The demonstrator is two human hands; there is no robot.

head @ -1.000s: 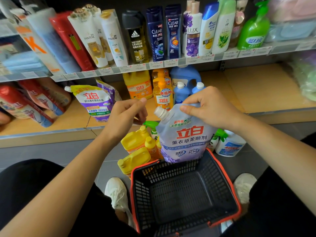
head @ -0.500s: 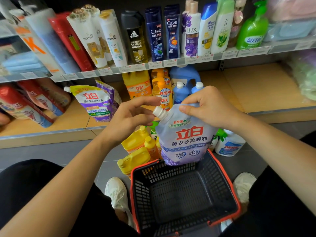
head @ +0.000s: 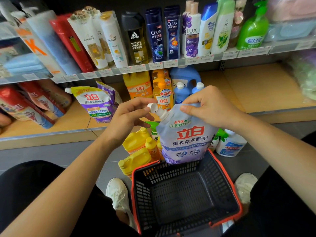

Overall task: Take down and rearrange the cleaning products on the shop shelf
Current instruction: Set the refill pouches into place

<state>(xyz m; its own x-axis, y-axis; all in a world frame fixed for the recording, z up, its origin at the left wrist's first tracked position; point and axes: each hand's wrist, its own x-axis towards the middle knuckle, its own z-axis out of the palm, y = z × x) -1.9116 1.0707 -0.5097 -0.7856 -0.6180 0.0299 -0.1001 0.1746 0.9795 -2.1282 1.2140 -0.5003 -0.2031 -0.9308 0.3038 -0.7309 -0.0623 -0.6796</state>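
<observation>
A pale blue softener refill pouch (head: 186,141) with red characters and a lavender print hangs upright over the far rim of a black basket (head: 222,183). My right hand (head: 208,106) pinches the pouch's top edge. My left hand (head: 130,117) has its fingertips closed on the white cap (head: 152,107) at the pouch's spout, upper left corner. A second, purple and yellow refill pouch (head: 95,103) leans on the lower shelf to the left.
Yellow jugs (head: 136,151) and white spray bottles (head: 229,144) stand on the grey floor behind the basket. Orange and blue bottles (head: 162,89) sit on the lower shelf; shampoo bottles (head: 155,35) line the upper one. My white shoes flank the basket.
My left hand has moved right from open air to the pouch's spout and closed its fingers on the cap. The pouch and my right hand have stayed in place.
</observation>
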